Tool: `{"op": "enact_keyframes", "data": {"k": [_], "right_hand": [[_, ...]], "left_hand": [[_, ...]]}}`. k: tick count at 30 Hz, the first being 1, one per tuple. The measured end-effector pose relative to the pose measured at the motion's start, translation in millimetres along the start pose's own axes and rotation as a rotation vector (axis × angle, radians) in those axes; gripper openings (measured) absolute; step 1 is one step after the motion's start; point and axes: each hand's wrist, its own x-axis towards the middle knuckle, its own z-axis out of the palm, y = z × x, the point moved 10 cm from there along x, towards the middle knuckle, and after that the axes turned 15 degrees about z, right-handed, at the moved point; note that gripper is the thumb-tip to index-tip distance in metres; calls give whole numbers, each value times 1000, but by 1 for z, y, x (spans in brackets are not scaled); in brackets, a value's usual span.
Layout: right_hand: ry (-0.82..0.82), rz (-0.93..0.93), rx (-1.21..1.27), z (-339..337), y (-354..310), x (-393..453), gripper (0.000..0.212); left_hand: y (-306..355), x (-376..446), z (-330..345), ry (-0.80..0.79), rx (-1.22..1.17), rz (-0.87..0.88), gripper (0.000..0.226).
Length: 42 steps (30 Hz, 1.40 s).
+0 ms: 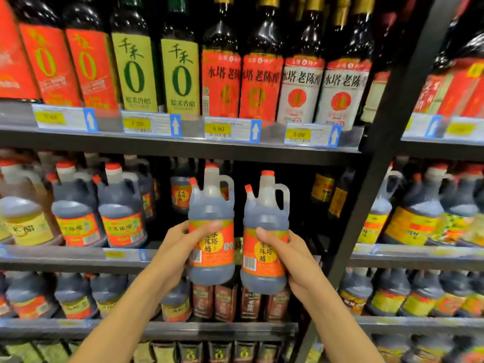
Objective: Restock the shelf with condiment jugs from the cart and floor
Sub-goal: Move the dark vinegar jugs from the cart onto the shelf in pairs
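left hand (175,247) grips left jug (211,226) | right hand (290,254) grips right jug (265,231) | fingers hidden behind jugs

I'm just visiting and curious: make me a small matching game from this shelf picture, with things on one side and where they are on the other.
Things:
1. left hand
2. right hand
3. green-label bottles
4. 8.00 price tag

Places:
A. top shelf
B. grips the left jug
C. shelf edge under the white-label bottles
D. grips the right jug

Pairs: 1-B, 2-D, 3-A, 4-C
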Motion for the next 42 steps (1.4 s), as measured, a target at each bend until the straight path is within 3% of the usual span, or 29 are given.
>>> {"op": "enact_keyframes", "data": {"k": [4,9,15,23,28,38,42], "right_hand": [[5,-76,-5,0,-14,18,51],[-8,-127,-3,-3,-27,36,49],[40,-190,-26,-18,-43,59,67],[2,-220,-14,-32,-42,91,72],[-25,-188,-1,-32,-31,110,57],[-40,-140,12,-47,-21,131,69],[-6,-108,-4,-51,-18,130,57]], "left_hand": [[4,25,5,-42,34,52,50],[4,49,14,-63,36,103,39],[-5,74,18,-96,31,144,49],[-30,102,21,-155,71,155,55],[-44,118,16,-158,121,160,65],[-67,136,21,-201,134,128,95],[-72,131,25,-249,96,111,96]]}}
